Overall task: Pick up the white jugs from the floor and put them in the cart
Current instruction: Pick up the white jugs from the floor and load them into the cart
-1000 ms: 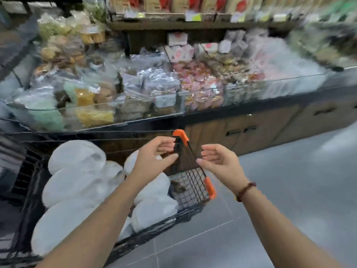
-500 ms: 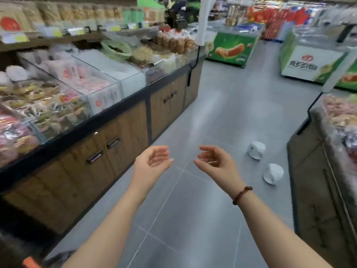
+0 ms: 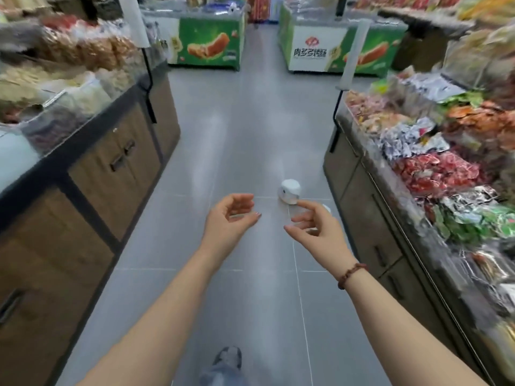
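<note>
A white jug (image 3: pixel 289 191) lies on the grey floor down the aisle, close to the right-hand counter. A second white jug (image 3: pixel 326 208) lies just behind my right hand, which hides most of it. My left hand (image 3: pixel 232 218) is held out in front of me, fingers curled and apart, holding nothing. My right hand (image 3: pixel 316 228) is beside it, also empty with fingers spread, a bead bracelet on its wrist. Both hands are in the air well short of the jugs. The cart is out of view.
A wooden display counter (image 3: pixel 92 174) with bagged snacks lines the left of the aisle, and another counter (image 3: pixel 390 218) with packets lines the right. Green freezer chests (image 3: pixel 209 48) stand at the far end. My shoe (image 3: pixel 227 358) shows at the bottom.
The view has swung away from the cart with its white jugs and now looks down the aisle. The two jugs on the floor appear nearer and more central. Both hands stay empty.
</note>
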`<act>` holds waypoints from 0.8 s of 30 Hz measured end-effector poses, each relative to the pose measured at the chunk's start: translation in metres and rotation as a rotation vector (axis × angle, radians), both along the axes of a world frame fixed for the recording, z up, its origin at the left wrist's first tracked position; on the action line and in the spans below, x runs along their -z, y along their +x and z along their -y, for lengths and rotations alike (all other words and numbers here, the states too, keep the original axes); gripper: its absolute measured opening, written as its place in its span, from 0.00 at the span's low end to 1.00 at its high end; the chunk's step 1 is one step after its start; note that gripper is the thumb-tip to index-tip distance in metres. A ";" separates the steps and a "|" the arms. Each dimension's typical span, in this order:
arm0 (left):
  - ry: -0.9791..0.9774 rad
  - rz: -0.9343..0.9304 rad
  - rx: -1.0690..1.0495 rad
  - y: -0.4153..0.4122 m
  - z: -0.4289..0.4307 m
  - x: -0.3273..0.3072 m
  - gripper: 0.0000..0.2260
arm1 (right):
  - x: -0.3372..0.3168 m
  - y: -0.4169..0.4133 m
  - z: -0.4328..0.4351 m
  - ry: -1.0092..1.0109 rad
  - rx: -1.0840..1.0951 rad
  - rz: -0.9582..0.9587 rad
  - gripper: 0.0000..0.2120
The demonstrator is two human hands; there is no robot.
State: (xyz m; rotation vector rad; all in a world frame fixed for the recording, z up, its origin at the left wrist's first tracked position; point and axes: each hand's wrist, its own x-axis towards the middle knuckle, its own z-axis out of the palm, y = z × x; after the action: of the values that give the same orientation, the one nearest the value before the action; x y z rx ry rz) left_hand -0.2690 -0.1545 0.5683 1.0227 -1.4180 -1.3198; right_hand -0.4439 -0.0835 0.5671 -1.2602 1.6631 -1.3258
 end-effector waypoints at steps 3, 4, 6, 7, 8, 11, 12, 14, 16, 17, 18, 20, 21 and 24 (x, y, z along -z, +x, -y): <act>0.016 0.024 0.104 -0.027 0.065 0.009 0.15 | 0.009 -0.030 0.039 0.023 0.117 -0.005 0.23; 0.028 0.033 0.131 -0.036 0.086 0.012 0.15 | 0.011 -0.039 0.050 0.037 0.147 -0.005 0.24; 0.039 0.058 0.177 -0.058 0.128 0.020 0.15 | 0.016 -0.060 0.072 0.053 0.210 -0.010 0.25; 0.048 0.079 0.191 -0.071 0.147 0.023 0.15 | 0.019 -0.072 0.082 0.063 0.239 -0.013 0.26; 0.059 0.101 0.204 -0.085 0.164 0.027 0.15 | 0.024 -0.084 0.092 0.075 0.263 -0.012 0.26; 0.082 0.137 0.265 -0.132 0.208 0.039 0.15 | 0.039 -0.124 0.120 0.120 0.343 0.003 0.28; 0.086 0.148 0.284 -0.149 0.221 0.044 0.15 | 0.046 -0.140 0.130 0.132 0.364 0.010 0.29; 0.106 0.175 0.309 -0.184 0.247 0.055 0.16 | 0.061 -0.172 0.151 0.157 0.400 0.026 0.32; 0.121 0.192 0.325 -0.220 0.272 0.066 0.15 | 0.076 -0.207 0.174 0.180 0.437 0.045 0.37; 0.123 0.194 0.324 -0.238 0.284 0.072 0.15 | 0.083 -0.224 0.187 0.187 0.443 0.052 0.38; 0.126 0.196 0.317 -0.256 0.295 0.078 0.15 | 0.090 -0.243 0.199 0.194 0.442 0.062 0.39; 0.144 0.210 0.301 -0.291 0.315 0.087 0.15 | 0.102 -0.278 0.222 0.216 0.437 0.083 0.40; 0.158 0.222 0.299 -0.308 0.324 0.091 0.15 | 0.106 -0.294 0.232 0.232 0.438 0.093 0.40; 0.192 0.255 0.334 -0.355 0.355 0.106 0.16 | 0.122 -0.337 0.263 0.281 0.440 0.102 0.41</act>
State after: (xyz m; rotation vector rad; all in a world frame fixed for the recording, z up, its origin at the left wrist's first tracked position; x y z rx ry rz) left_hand -0.6244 -0.5093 0.4619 1.1467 -1.7360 -1.6360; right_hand -0.7810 -0.3466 0.4447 -0.6757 2.0416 -1.3130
